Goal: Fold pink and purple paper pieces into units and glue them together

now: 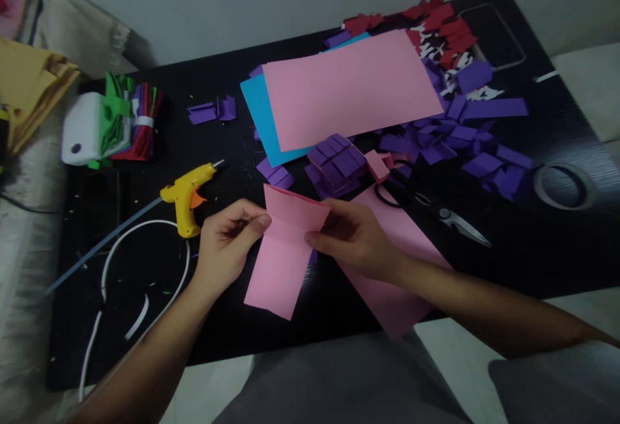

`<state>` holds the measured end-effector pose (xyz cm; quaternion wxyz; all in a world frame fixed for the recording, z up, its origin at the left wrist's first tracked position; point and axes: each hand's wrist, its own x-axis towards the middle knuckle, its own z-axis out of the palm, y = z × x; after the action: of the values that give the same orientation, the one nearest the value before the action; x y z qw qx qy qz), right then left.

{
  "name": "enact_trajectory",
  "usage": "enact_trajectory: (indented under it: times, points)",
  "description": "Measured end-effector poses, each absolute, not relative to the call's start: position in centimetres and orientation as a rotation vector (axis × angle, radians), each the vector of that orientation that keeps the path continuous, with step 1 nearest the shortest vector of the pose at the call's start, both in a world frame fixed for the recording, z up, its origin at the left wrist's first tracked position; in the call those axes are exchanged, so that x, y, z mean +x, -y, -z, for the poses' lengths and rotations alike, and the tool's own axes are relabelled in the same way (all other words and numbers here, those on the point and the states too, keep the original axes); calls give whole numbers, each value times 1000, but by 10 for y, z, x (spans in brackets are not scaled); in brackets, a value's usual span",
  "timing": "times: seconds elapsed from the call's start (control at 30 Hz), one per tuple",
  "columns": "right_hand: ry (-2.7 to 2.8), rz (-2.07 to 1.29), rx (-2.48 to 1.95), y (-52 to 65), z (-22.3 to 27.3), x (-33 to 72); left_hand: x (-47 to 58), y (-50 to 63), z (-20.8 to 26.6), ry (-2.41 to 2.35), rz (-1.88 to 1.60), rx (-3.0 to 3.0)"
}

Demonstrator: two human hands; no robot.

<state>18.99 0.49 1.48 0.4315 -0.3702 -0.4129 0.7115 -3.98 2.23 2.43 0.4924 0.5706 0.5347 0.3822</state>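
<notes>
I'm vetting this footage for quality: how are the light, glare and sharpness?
Head view: dim overall; a faint sheen on the black table beside the held pink paper, no strong glare; that paper's outline reads clearly, though fine detail looks soft; a dark slab at left nearly merges with the table.

1. Left of the gripped strip [283, 253], I see the glue gun [185, 199]; a cable [159, 221] loops on its near side.
2. Paper bundles [117, 109] sit farther left, behind the gun.
3. Just behind the grip are folded pieces [336, 159], then a top sheet [351, 91] overlapping a lower sheet [264, 114].
4. Right of it lie scissors [444, 213], then a tape roll [586, 186].
</notes>
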Motion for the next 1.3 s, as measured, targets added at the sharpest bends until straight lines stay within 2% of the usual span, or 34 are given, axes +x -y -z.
enact_trajectory:
  times: [0.2, 0.4, 0.67, 0.87, 1.3]
  points:
    - [1033, -1810, -937, -4, -16, 191, -41, -22, -23, -1312, -920, 1414]
    - [1021, -1988, -639, -10, -18, 195, -40, -22, -25, -1212, -891, 1422]
    - [980, -1969, -918, -12, -14, 189, -29, -18, -31, -1225, -879, 1516]
    - [885, -2048, -950, -9, -14, 184, -27, -14, -29, -1243, -900, 1495]
    - [1123, -1698, -1118, -3, -14, 183, -26, -14, -35, -1170, -764, 1556]
